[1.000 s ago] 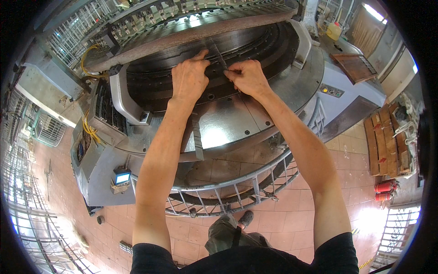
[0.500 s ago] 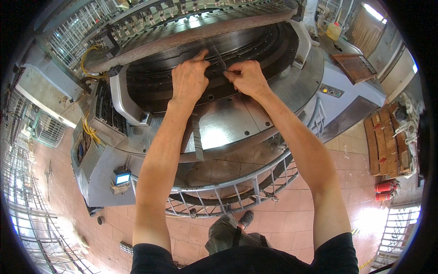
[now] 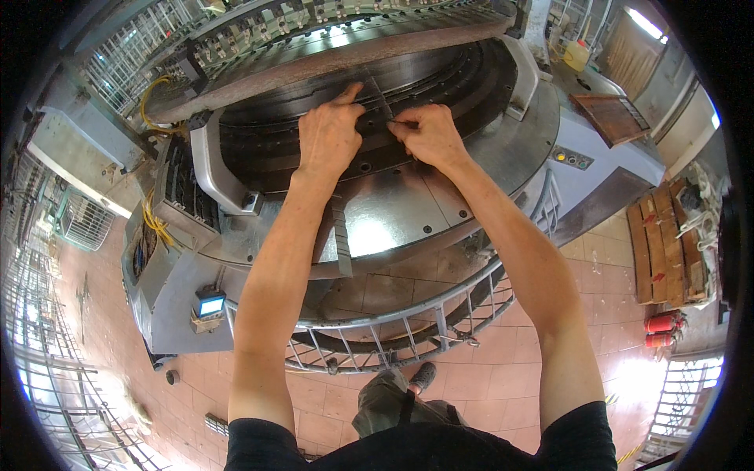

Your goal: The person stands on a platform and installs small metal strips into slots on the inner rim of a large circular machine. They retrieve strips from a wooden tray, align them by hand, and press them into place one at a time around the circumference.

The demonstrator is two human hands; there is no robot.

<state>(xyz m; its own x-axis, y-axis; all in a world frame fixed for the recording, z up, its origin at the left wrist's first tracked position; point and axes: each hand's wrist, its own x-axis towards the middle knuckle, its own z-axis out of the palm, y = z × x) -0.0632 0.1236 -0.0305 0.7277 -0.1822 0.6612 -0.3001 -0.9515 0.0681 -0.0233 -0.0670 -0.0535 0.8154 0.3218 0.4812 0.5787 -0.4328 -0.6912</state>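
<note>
A large round metal machine bed, which looks like a circular knitting machine [image 3: 397, 200], lies in front of me. My left hand [image 3: 330, 137] rests over its dark ring [image 3: 259, 149], index finger stretched toward the inner wall and the other fingers partly curled. Nothing shows in that hand. Beside it, my right hand [image 3: 430, 133] pinches the lower end of a thin metal strip [image 3: 379, 93] between thumb and fingertips. The strip slants up and left toward the shiny inner cylinder wall [image 3: 408, 69]. Whether its far end touches the wall, I cannot tell.
A rusty-edged upper ring [image 3: 330, 63] overhangs the work area. Grey brackets [image 3: 210, 165] stand at the sides. A striped metal bar [image 3: 341, 235] lies below my left wrist. A curved railing [image 3: 404, 314] runs before my legs. Wooden pallets [image 3: 664, 247] and red extinguishers [image 3: 664, 322] are at right.
The strip looks thinner and brighter now than half a second ago, when it appeared broader and darker. Both hands keep nearly the same place and pose.
</note>
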